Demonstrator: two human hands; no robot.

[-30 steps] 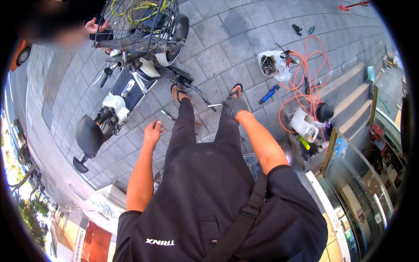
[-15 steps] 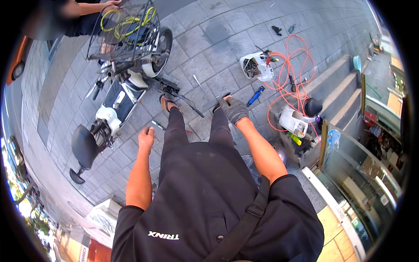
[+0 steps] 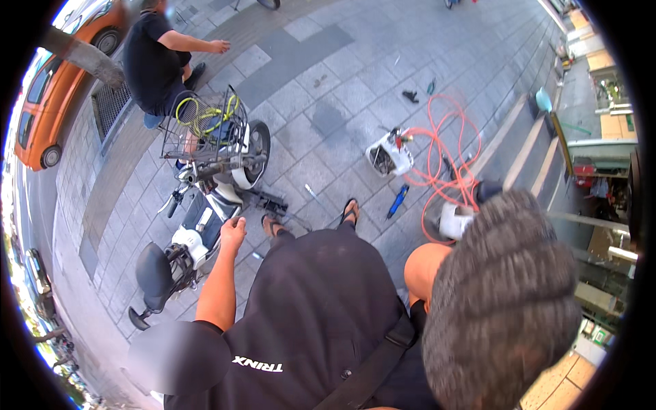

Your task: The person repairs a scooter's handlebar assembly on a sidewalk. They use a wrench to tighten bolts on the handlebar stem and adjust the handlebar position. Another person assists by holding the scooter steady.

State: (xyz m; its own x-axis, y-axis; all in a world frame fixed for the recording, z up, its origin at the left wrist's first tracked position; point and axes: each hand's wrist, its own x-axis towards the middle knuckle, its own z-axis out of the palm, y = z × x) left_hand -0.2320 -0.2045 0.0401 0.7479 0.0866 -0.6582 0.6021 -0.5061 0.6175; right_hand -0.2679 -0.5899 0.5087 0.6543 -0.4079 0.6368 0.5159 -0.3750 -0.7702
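My right hand [image 3: 502, 294] in a grey knitted glove is raised very close to the camera at the lower right. Its fingers look curled; whatever lies inside them is hidden. My bare left hand [image 3: 234, 232] is held out at waist height, fingers loosely closed and nothing visible in them. From this view it overlaps the edge of a white and black electric scooter [image 3: 205, 205], with no clear contact. A yellow-green cable or hose [image 3: 205, 117] lies in the scooter's wire basket [image 3: 179, 147].
On the paving are a thin rod-like tool [image 3: 312, 193], a blue tool [image 3: 398, 202], a white open housing [image 3: 389, 156] and a coiled orange hose [image 3: 444, 137]. Steps [image 3: 526, 157] rise at right. A seated person [image 3: 147, 65] is beyond the scooter, near an orange car [image 3: 58, 96].
My gloved right hand has risen from near my knee to close before the camera. The view has tilted up, showing more of the other person and car. My left hand stays out.
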